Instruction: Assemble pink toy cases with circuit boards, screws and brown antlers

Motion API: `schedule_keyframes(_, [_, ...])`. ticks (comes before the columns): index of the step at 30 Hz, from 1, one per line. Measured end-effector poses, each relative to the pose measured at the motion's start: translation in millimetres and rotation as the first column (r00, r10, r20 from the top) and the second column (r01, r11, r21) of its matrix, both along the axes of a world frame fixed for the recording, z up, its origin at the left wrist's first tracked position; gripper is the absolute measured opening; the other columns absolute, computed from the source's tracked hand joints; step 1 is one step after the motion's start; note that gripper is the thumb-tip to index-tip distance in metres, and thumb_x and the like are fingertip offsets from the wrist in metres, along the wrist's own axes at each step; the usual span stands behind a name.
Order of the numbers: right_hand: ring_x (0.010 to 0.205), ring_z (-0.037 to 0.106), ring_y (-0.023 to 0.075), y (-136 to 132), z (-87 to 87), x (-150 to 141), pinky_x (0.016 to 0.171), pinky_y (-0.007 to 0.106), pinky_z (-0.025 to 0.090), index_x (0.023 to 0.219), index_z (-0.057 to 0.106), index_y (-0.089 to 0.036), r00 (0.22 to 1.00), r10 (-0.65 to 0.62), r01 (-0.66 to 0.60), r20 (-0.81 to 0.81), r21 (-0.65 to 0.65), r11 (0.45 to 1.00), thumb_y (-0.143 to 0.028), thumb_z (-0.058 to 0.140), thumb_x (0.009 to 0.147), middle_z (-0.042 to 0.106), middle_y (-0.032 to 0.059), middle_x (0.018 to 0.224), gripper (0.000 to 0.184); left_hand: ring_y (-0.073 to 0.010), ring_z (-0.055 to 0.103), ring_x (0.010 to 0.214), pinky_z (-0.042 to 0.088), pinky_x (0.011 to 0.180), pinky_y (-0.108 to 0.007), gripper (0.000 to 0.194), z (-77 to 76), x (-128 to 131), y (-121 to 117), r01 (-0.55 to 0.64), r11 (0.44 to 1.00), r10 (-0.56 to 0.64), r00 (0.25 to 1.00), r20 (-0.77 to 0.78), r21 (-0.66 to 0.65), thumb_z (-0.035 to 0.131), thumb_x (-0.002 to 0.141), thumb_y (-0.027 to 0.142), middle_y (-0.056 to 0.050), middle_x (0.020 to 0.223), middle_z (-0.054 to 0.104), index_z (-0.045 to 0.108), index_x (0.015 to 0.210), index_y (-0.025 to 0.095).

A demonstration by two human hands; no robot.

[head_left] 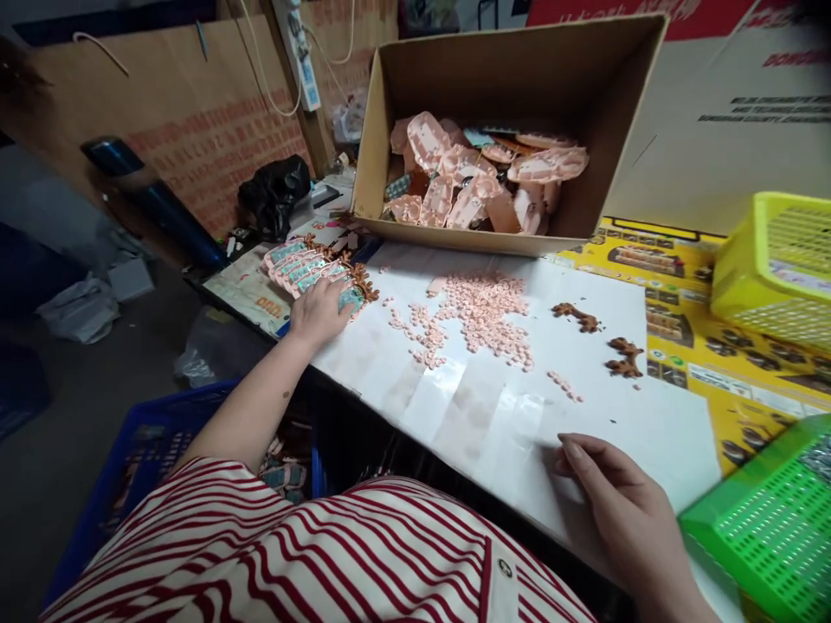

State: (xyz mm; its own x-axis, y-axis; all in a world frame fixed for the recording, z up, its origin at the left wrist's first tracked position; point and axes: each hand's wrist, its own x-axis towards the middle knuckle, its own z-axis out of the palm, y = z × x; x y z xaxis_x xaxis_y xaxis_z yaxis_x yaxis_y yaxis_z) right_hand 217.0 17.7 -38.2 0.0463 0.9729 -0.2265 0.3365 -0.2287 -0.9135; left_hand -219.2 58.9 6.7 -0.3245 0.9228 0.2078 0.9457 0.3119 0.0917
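Observation:
My left hand (319,313) is at the near end of a row of pink plastic pieces with teal faces (302,266). Its fingers and thumb close around the end piece (351,299); the palm side is hidden. Brown antler-shaped parts (363,281) stick out along the row's far side. Over the white sheet's near right side, my right hand (620,502) is curled, thumb against the bent fingers; anything between them is too small or hidden. Small pink pieces (486,311) lie heaped mid-sheet. Two loose brown antler-shaped parts (576,317) (625,357) rest to their right.
A cardboard box (467,238) holding pink plastic shells (477,186) stands tilted at the back. To the right are a yellow basket (746,268) and a green basket (746,510). A blue crate (123,450) sits below the table's left edge, near a black bag (273,195).

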Motion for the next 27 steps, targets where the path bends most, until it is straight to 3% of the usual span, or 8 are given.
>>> schedule_keyframes(5, [0.063, 0.067, 0.0205, -0.7, 0.5, -5.7, 0.063, 0.03, 0.059, 0.083, 0.076, -0.022, 0.996, 0.033, -0.037, 0.087, 0.048, 0.998, -0.068, 0.069, 0.069, 0.071, 0.005, 0.066, 0.049, -0.0412, 0.054, 0.121, 0.043, 0.102, -0.051, 0.057, 0.2, -5.0, 3.6, -0.031, 0.999, 0.035, 0.992, -0.123, 0.033, 0.047, 0.094, 0.043, -0.023, 0.126, 0.062, 0.058, 0.141, 0.014])
schedule_keyframes(9, [0.063, 0.067, 0.0203, -1.5, -4.7, -8.2, 0.062, 0.03, 0.059, 0.085, 0.076, -0.022, 0.988, 0.049, -0.06, 0.144, 0.073, 0.996, -0.067, 0.065, 0.075, 0.073, 0.0064, 0.071, 0.048, -0.0403, 0.049, 0.13, 0.036, 0.111, -0.052, 0.055, 19.7, 3.0, 21.2, 0.058, 0.98, -0.048, 0.997, -0.059, 0.188, 0.052, 0.092, 0.046, -0.022, 0.139, 0.056, 0.062, 0.136, 0.015])
schedule_keyframes(12, [0.068, 0.069, 0.0218, -1.9, -9.5, -8.9, 0.063, 0.031, 0.059, 0.087, 0.078, -0.022, 0.983, 0.074, -0.092, 0.169, 0.101, 0.991, -0.066, 0.064, 0.078, 0.076, 0.0084, 0.078, 0.047, -0.0327, 0.052, 0.131, 0.035, 0.115, -0.045, 0.051, 49.9, 26.9, 68.8, 0.249, 0.91, -0.271, 0.962, 0.019, 0.332, 0.054, 0.093, 0.049, -0.017, 0.137, 0.06, 0.063, 0.132, 0.016])
schedule_keyframes(15, [0.063, 0.067, 0.0217, -2.5, -11.6, -10.1, 0.055, 0.031, 0.058, 0.088, 0.078, -0.021, 0.988, 0.057, -0.072, 0.142, 0.104, 0.992, -0.066, 0.063, 0.08, 0.074, 0.0088, 0.074, 0.048, -0.0301, 0.053, 0.131, 0.035, 0.115, -0.042, 0.048, 79.3, 61.5, 148.3, 0.406, 0.842, -0.459, 0.885, 0.077, 0.355, 0.059, 0.091, 0.041, -0.015, 0.136, 0.062, 0.063, 0.132, 0.016])
schedule_keyframes(18, [0.058, 0.066, 0.0208, -3.6, -11.4, -12.9, 0.051, 0.03, 0.056, 0.087, 0.078, -0.021, 0.99, 0.041, -0.06, 0.136, 0.138, 0.989, -0.063, 0.063, 0.082, 0.074, 0.0083, 0.072, 0.045, -0.0309, 0.053, 0.131, 0.033, 0.115, -0.042, 0.046, 96.2, 95.3, 229.8, 0.387, 0.875, -0.445, 0.88, 0.169, 0.29, 0.062, 0.089, 0.033, -0.018, 0.136, 0.063, 0.064, 0.129, 0.012])
schedule_keyframes(20, [0.055, 0.065, 0.0202, -4.2, -11.4, -15.0, 0.049, 0.03, 0.056, 0.087, 0.078, -0.022, 0.991, 0.029, -0.051, 0.134, 0.163, 0.985, -0.061, 0.063, 0.084, 0.074, 0.0079, 0.071, 0.043, -0.0322, 0.055, 0.13, 0.036, 0.111, -0.043, 0.047, 100.1, 112.7, 267.6, 0.305, 0.936, -0.341, 0.908, 0.245, 0.175, 0.068, 0.083, 0.03, -0.021, 0.135, 0.063, 0.064, 0.126, 0.01])
schedule_keyframes(23, [0.055, 0.066, 0.0206, -4.1, -11.8, -17.9, 0.047, 0.03, 0.055, 0.086, 0.079, -0.023, 0.993, 0.004, -0.027, 0.116, 0.193, 0.981, -0.061, 0.063, 0.085, 0.074, 0.0078, 0.069, 0.042, -0.031, 0.06, 0.12, 0.04, 0.103, -0.041, 0.038, 98.8, 125.4, 292.2, 0.305, 0.949, -0.314, 0.905, 0.288, 0.077, 0.077, 0.071, 0.029, -0.018, 0.115, 0.071, 0.069, 0.102, 0.01])
schedule_keyframes(27, [0.057, 0.068, 0.0224, -3.2, -8.9, -20.5, 0.048, 0.031, 0.057, 0.084, 0.078, -0.023, 0.993, -0.035, 0.01, 0.113, 0.216, 0.976, -0.064, 0.063, 0.083, 0.074, 0.0083, 0.068, 0.044, -0.0236, 0.061, 0.108, 0.04, 0.094, -0.032, 0.02, 99.6, 114.7, 292.8, 0.354, 0.923, -0.384, 0.849, 0.363, 0.147, 0.078, 0.069, 0.028, -0.004, 0.084, 0.067, 0.064, 0.079, 0.017])
